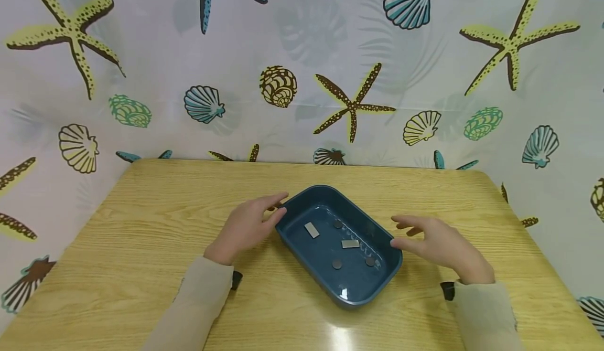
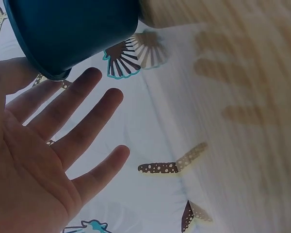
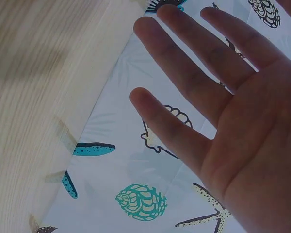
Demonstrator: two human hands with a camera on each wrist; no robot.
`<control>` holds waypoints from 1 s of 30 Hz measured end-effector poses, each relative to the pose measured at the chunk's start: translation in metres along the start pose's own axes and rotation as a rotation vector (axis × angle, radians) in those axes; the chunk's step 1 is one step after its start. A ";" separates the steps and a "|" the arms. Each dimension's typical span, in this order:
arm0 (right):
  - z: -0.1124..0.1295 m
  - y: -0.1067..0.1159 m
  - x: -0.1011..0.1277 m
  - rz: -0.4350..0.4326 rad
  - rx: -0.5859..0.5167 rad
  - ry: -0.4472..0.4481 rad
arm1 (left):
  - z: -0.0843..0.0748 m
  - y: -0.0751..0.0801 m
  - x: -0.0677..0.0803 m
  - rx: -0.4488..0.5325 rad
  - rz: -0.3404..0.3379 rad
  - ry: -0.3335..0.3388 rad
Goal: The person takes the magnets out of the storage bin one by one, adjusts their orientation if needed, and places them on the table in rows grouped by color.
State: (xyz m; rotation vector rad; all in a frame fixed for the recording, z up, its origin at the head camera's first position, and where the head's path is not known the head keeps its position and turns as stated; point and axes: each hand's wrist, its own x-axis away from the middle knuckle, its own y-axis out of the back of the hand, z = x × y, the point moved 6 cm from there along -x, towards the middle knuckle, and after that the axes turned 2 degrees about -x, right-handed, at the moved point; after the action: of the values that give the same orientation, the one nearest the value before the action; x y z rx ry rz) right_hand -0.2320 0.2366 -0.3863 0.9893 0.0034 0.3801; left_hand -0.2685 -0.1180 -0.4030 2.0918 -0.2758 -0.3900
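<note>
A: Our left hand [image 1: 245, 227] has straight fingers at the blue plastic tray [image 1: 302, 199] rim; contact unclear. Right hand [image 1: 436, 246] is spread, holding nothing.
B: Tray mid wood-grain counter [image 1: 141, 235]. Small flat pieces [image 1: 350, 244] inside, too small to identify.

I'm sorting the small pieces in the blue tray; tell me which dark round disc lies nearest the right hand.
The disc at the tray's right wall, beside the right hand; the other two sit further left.

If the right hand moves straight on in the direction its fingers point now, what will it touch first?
Probably the right rim of the blue tray: the right hand is open, its fingertips pointing left, just beside it. Contact is unclear.
</note>
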 end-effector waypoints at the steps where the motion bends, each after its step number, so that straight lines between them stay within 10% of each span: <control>1: 0.001 -0.001 0.000 0.006 -0.005 0.003 | 0.000 -0.001 0.000 0.011 0.006 0.005; 30: 0.009 -0.008 -0.003 0.071 -0.053 0.093 | 0.000 -0.003 0.000 0.086 0.072 0.022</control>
State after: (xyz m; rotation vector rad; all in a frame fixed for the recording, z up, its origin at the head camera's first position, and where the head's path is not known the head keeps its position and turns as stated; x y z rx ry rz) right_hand -0.2312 0.2243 -0.3879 0.9204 0.0418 0.4886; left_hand -0.2683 -0.1163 -0.4056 2.1626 -0.3592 -0.3168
